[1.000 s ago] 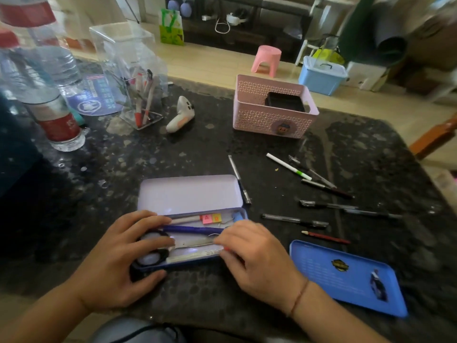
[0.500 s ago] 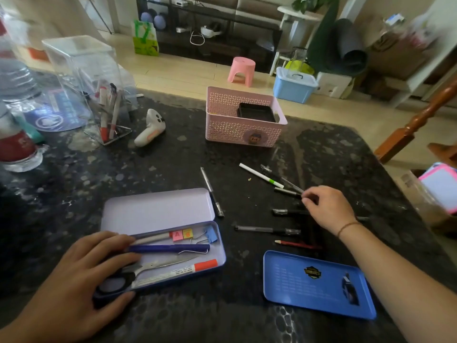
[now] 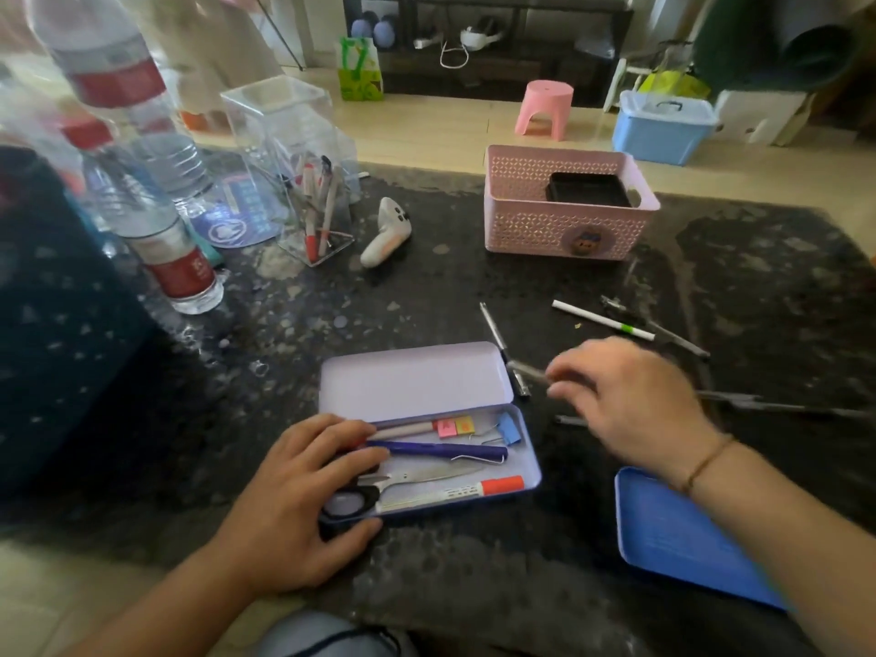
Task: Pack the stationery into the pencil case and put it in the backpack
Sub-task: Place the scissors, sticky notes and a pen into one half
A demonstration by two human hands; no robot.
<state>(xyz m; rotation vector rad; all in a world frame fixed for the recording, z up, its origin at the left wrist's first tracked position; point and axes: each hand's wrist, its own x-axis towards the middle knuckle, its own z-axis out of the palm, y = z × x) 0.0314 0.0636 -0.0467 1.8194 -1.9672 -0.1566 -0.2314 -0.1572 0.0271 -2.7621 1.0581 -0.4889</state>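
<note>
Left hand (image 3: 303,505) lies flat across the open pencil case (image 3: 429,436) at six o'clock on the surface, seemingly steadying it; right hand (image 3: 630,400), at three o'clock, pinches a blurred pen (image 3: 528,372), probably bound for the case.

This is a living room in a home. Beyond the hands, past the far edge of the dark speckled worktop (image 3: 474,286), lies a pale wood floor (image 3: 455,130) with a child's pink stool (image 3: 544,108) and a blue lidded box (image 3: 662,127). Farther off stands a low dark media cabinet (image 3: 488,40) holding a white headset (image 3: 479,36), a green gift bag (image 3: 360,71) at its foot. Left of the left hand (image 3: 303,495), water bottles (image 3: 156,230) stand on the worktop.
</note>
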